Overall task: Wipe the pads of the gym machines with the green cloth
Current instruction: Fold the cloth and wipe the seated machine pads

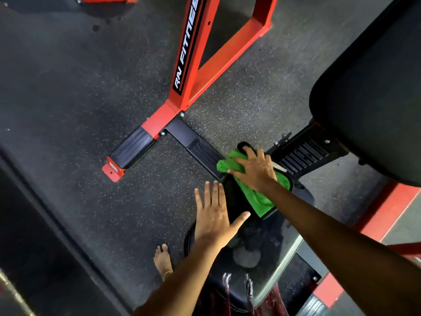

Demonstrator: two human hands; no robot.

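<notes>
A green cloth (257, 197) lies spread over a small black pad (234, 201) of the gym machine, low in the middle of the view. My right hand (255, 169) presses flat on the cloth, fingers spread and reaching over its far edge. My left hand (214, 215) rests open on the pad's left side, fingers straight and the thumb stretched across the pad toward the cloth. A large black seat pad (373, 92) fills the upper right.
The machine's red frame (193, 65) with black foot plates (134, 149) stands on speckled dark rubber floor (79, 99). A red base rail (387, 208) runs at the right. A round black pad (250, 252) sits below my hands. My bare foot (163, 261) stands left of it.
</notes>
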